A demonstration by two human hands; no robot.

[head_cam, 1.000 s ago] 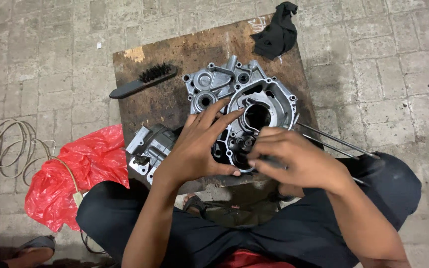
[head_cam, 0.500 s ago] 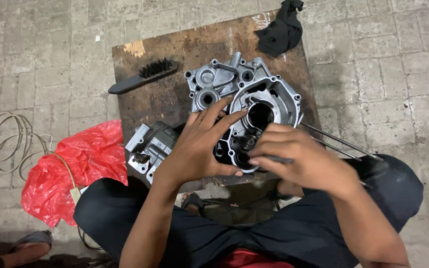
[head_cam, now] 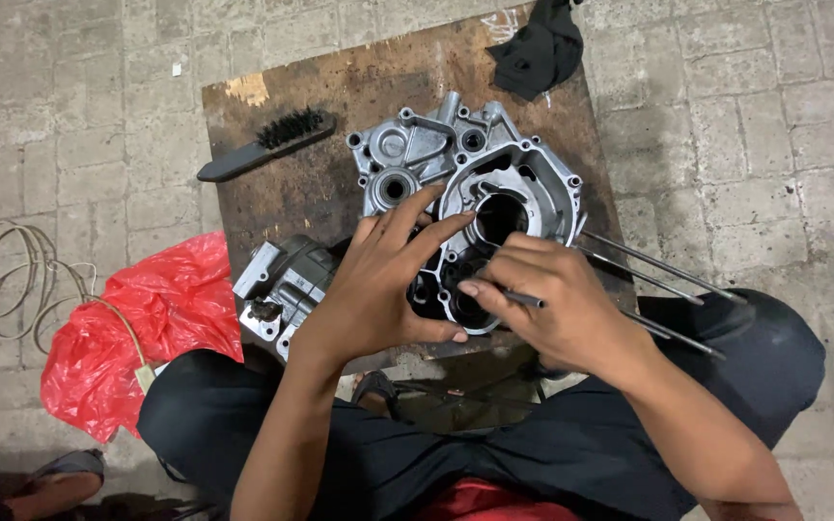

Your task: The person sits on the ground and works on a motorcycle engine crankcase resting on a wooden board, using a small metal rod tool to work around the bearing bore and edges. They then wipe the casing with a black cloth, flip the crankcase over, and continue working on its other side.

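Paved floor, wood board (head_cam: 330, 183), L hand (head_cam: 383, 289) splayed on engine case (head_cam: 523, 188), R hand (head_cam: 557, 304) pinching thin tool (head_cam: 525, 300)

Hands hide the engine casing's (head_cam: 494, 193) lower half

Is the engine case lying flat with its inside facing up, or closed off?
Flat and open. The engine case lies on the board with its bore and cavities facing up; the left hand rests on it.
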